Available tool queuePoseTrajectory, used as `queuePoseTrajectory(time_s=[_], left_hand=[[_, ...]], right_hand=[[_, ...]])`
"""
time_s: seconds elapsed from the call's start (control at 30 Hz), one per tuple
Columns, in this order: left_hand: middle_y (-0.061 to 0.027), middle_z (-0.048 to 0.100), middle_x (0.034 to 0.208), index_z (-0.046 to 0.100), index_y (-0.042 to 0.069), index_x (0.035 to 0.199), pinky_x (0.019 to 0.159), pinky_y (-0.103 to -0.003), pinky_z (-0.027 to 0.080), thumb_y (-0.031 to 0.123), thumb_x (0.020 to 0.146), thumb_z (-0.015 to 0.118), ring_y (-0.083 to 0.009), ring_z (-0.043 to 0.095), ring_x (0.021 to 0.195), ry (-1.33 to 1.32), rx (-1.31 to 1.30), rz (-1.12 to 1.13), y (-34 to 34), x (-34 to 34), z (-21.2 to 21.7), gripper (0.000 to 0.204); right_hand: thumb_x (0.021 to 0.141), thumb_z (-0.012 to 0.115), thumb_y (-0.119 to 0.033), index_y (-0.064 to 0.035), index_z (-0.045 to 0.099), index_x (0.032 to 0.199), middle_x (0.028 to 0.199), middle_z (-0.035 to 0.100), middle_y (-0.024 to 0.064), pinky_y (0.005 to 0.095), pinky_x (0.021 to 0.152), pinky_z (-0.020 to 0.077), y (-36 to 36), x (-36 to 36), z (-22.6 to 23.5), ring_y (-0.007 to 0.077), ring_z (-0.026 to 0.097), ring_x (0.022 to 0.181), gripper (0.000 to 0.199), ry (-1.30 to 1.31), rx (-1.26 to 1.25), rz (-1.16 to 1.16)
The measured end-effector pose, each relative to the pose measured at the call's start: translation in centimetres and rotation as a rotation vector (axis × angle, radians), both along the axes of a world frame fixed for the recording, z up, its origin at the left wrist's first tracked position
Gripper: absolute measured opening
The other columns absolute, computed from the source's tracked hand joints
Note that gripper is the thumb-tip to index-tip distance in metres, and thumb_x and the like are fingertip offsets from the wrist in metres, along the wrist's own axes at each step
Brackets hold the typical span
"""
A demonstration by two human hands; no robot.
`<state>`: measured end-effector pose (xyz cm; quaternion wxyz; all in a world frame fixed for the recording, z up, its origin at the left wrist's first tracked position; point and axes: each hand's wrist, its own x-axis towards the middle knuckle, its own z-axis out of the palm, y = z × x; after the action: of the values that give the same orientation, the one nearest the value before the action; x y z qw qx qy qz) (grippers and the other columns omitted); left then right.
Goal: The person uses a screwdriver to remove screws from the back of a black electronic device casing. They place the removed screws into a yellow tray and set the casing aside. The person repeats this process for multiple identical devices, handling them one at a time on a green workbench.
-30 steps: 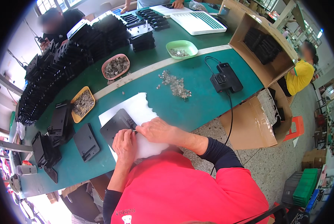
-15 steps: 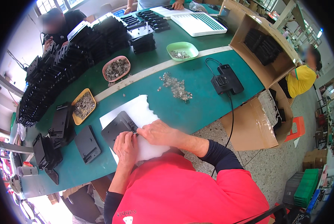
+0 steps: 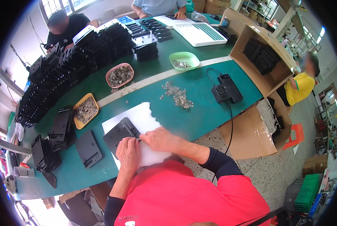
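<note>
A black plastic housing with a raised block at its far right corner lies on a white foam sheet. My left hand is closed over its near edge, fingers bent and pressed together. From the right, my right hand pinches by that same edge, its fingertips close to the left ones. A small shiny bit shows between the two hands, too small to name. To the left lies a second flat black housing on the green table.
Small metal parts fill a yellow tray, a pink tray and a green bowl; a loose pile lies nearby. A corded black device stands right. Black housings are stacked left. Beyond is a cardboard box. Other people sit around.
The view has tilted up slightly, showing more of the people at the back. Both hands stay at the housing's near edge, with only slight finger movement.
</note>
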<state>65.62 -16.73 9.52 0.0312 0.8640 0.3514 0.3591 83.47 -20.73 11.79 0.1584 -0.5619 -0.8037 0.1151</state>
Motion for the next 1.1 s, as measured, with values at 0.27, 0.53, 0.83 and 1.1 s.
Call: queuePoseTrajectory(time_s=[0.27,0.53,0.83,1.1], left_hand=[[-0.01,0.062,0.089,0.059,0.006,0.093,0.071,-0.037,0.049,0.003,0.074,0.071,-0.0285,0.061,0.082,-0.057,-0.059,-0.005,0.3,-0.3,-0.8,0.022],[-0.006,0.062,0.086,0.061,0.006,0.086,0.067,-0.036,0.049,0.006,0.074,0.072,-0.0255,0.061,0.077,-0.028,-0.062,0.026,-0.1,-1.0,-0.5,0.016],[-0.0066,0.061,0.084,0.059,0.006,0.087,0.068,-0.036,0.049,0.006,0.074,0.072,-0.0256,0.061,0.079,-0.068,-0.083,0.014,0.2,-0.9,-1.1,0.019],[-0.0098,0.061,0.092,0.054,0.005,0.106,0.072,-0.037,0.05,0.006,0.074,0.071,-0.0274,0.061,0.085,-0.117,-0.25,0.051,0.3,-0.9,-0.4,0.036]], right_hand=[[0.087,0.047,-0.014,-0.0078,0.059,0.092,0.078,0.065,0.0128,0.042,0.059,0.0538,0.3,-0.3,-1.8,0.0313,0.068,0.07,0.014,-0.062,0.049,0.002],[0.082,0.053,-0.006,-0.0068,0.055,0.085,0.069,0.059,0.01,0.0394,0.05,0.0496,-0.1,-0.9,-1.3,0.0293,0.063,0.06,0.003,-0.057,0.14,0.009],[0.083,0.055,-0.005,-0.0057,0.055,0.083,0.067,0.058,0.0108,0.0392,0.05,0.0482,0.4,-0.7,-1.0,0.0313,0.062,0.06,0.001,-0.036,0.137,0.014],[0.091,0.055,-0.014,-0.0032,0.061,0.093,0.073,0.062,0.0201,0.0415,0.059,0.0489,1.7,0.4,-0.1,0.0378,0.063,0.07,0.013,0.294,-0.129,-0.186]])
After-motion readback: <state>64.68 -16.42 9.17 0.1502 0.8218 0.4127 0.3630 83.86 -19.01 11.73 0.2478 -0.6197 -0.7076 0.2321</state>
